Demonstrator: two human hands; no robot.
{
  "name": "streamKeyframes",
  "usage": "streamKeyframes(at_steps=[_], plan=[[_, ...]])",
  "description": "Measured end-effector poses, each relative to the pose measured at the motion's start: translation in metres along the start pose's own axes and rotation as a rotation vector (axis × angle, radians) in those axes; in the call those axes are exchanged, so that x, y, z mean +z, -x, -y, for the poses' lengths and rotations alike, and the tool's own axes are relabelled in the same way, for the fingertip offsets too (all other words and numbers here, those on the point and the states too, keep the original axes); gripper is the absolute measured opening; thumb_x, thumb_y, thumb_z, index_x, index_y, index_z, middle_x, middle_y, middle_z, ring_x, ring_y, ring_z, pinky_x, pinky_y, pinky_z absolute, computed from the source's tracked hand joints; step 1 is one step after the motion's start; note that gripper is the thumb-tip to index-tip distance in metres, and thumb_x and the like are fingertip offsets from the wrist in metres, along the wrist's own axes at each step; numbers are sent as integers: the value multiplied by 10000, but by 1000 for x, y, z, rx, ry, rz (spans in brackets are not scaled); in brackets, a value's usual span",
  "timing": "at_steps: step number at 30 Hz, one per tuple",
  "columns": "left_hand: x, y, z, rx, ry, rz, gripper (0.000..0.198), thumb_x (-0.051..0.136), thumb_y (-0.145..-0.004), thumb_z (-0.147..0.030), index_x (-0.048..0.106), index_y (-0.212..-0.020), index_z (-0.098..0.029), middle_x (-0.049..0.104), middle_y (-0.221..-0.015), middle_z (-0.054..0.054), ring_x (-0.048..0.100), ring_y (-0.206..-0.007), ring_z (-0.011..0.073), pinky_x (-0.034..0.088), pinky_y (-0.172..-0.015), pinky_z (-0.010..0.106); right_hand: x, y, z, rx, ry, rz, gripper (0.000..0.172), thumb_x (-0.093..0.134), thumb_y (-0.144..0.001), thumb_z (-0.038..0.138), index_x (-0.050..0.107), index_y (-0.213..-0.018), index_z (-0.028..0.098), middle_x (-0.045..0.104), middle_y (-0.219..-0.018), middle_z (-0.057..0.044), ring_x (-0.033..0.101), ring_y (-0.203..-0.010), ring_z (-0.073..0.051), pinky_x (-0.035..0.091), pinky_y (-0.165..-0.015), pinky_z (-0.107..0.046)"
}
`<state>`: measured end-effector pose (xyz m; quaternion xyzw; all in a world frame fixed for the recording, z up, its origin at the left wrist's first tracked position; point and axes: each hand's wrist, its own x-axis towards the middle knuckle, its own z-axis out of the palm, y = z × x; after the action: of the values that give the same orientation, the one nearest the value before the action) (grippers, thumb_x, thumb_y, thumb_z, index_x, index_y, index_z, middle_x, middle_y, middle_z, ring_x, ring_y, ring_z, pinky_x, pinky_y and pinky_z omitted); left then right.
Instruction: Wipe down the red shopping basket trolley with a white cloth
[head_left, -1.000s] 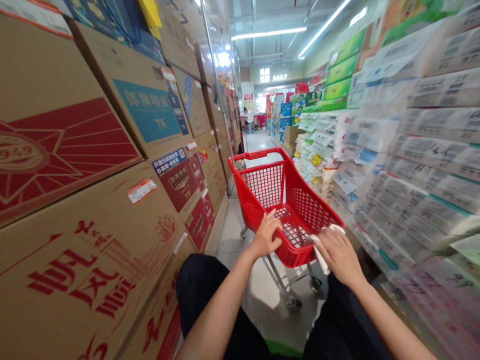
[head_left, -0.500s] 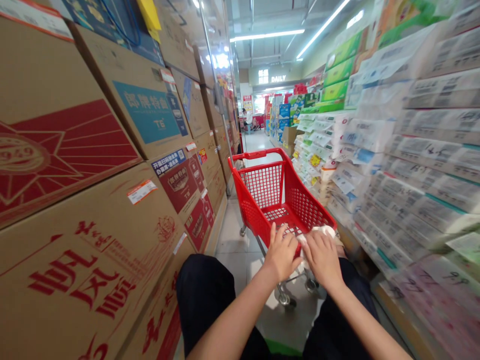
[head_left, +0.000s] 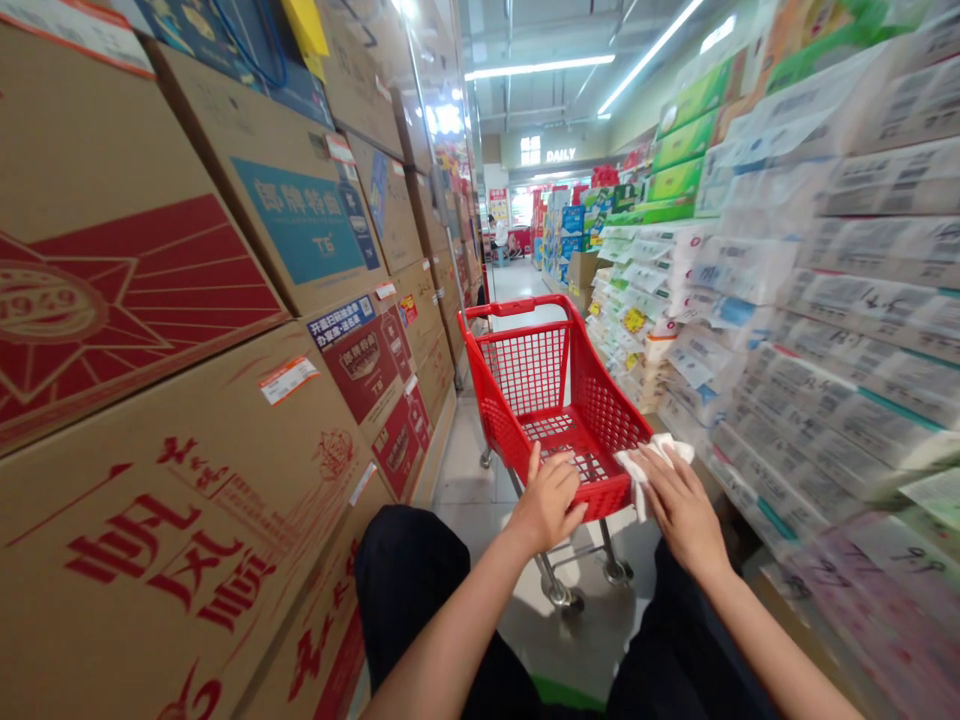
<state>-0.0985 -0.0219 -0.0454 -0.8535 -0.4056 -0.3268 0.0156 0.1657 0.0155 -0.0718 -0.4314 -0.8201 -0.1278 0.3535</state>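
A red plastic shopping cart (head_left: 609, 493) with grid walls stands close in front of my knees. My left hand (head_left: 553, 500) is closed over its near rim, left of the middle, with the thumb on the near side. At the near right corner, my right hand (head_left: 681, 505) presses a crumpled white cloth (head_left: 637, 468) against the rim. Its fingers lie over the cloth and hide part of it. Through the basket's floor grid I see tiles.
Stacked cardboard cartons (head_left: 180, 480) wall the left side. On the right rise piles of wrapped tissue packs (head_left: 862, 330), with green packs (head_left: 682, 150) farther back. The cart's near wheels (head_left: 561, 592) rest on the tiled floor (head_left: 480, 500). Far down the aisle a person (head_left: 500, 233) sits.
My right hand has moved right with the cloth, from the near rim to the cart's right corner. The left hand has shifted slightly left along the rim.
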Motion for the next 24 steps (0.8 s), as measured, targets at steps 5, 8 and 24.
streamKeyframes(at_steps=[5,8,24], plan=[[1,0,-2,-11,-23,-18,276,563,-886,-295,579,-1138,-184,640,-1171,121,440,-1381,281,30,-1246,603,16,2,67,-73,-41,5,552,446,-995,256,365,-1540,288,500,-1509,-18,382,-1438,-266,367,-1157,-514],[-2,3,-3,-3,-32,-20,287,553,-887,-292,575,-1148,-174,634,-1159,125,439,-1375,279,40,-1248,597,16,1,72,-137,-61,19,527,453,-994,246,408,-1516,303,521,-1491,-11,445,-1395,-246,400,-1135,-492],[2,0,-6,-31,-26,5,329,598,-769,-264,579,-1091,-198,615,-1135,112,506,-1219,309,44,-1244,611,10,-1,69,-85,-80,-8,511,474,-981,243,456,-1491,260,593,-1419,-33,522,-1314,-262,427,-1112,-485]])
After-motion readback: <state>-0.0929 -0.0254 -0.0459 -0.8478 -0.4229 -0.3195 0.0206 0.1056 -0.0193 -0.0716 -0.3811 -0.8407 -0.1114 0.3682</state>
